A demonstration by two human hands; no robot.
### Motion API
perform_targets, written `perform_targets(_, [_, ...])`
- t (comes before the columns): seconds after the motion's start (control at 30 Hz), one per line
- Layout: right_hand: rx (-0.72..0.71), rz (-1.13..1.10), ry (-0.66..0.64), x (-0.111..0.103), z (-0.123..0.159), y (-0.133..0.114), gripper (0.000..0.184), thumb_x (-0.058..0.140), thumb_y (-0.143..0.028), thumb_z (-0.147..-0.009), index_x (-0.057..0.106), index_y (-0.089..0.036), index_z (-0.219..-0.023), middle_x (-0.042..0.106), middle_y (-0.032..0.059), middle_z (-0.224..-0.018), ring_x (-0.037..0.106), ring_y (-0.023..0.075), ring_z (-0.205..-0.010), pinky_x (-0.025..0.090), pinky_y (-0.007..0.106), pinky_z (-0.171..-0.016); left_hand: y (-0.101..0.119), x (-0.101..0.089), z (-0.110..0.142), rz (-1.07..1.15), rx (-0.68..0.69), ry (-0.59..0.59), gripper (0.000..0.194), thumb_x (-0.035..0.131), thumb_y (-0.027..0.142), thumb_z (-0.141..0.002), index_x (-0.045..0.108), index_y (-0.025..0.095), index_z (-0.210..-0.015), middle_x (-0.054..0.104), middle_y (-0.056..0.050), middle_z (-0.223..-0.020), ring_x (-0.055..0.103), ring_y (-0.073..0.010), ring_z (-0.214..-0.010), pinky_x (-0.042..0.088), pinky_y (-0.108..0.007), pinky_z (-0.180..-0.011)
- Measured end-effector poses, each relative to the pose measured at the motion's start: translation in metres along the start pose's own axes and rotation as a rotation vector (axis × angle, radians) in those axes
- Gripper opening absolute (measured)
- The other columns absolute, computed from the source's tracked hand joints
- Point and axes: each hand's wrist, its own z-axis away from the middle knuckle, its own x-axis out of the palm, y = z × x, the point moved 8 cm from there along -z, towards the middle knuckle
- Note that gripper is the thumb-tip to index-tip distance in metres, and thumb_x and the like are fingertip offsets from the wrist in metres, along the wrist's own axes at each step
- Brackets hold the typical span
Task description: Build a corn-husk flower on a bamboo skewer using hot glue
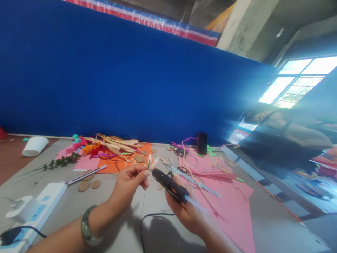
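My right hand [183, 211] is wrapped round a black hot glue gun [170, 185], with a pale glue stick [194, 203] jutting from its rear. The gun's nozzle points left and sits close to the fingers of my left hand [130, 181]. Between thumb and fingertips, the left hand pinches a small piece with pale, petal-like strips [151, 162] fanning upward. Whether the nozzle touches this piece, I cannot tell. A green bangle [88, 226] circles my left wrist. Behind the gun lie scissors [171, 168], partly hidden.
A white power strip [50, 207] with plugs lies at left, near a paper cup [35, 146] and a cutter knife [86, 175]. Wood slices [83, 186], raffia strips [116, 142], pink paper [231, 218] and a phone [202, 143] lie around. A blue partition [118, 77] stands behind; a person [284, 140] is at right.
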Motion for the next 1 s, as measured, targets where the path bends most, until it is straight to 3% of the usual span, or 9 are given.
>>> perform_targets(0.7, [0.020,-0.069,0.029,0.0003,-0.0003,0.0008,0.012,0.046,-0.024,-0.091,0.047,-0.021,-0.079,0.052,-0.0003,-0.065,0.048,0.0143,-0.058,0.039,0.025,-0.052,-0.0008,-0.0017,0.0010,-0.025,-0.002,0.010,0.018,0.073,0.029,-0.072,0.064,0.015,-0.075,0.061,0.002,-0.049,0.053,-0.0104,-0.046,0.043,-0.023,-0.050])
perform_targets(1.0, [0.025,-0.098,-0.032,0.0078,0.0026,-0.0002,0.015,0.044,-0.023,-0.091,0.041,-0.022,-0.077,0.047,-0.0025,-0.064,0.044,0.0124,-0.054,0.035,0.024,-0.051,0.0005,-0.0008,0.0008,-0.030,0.000,0.006,0.019,0.073,0.031,-0.071,0.064,0.015,-0.074,0.060,0.002,-0.048,0.053,-0.0106,-0.045,0.043,-0.023,-0.050])
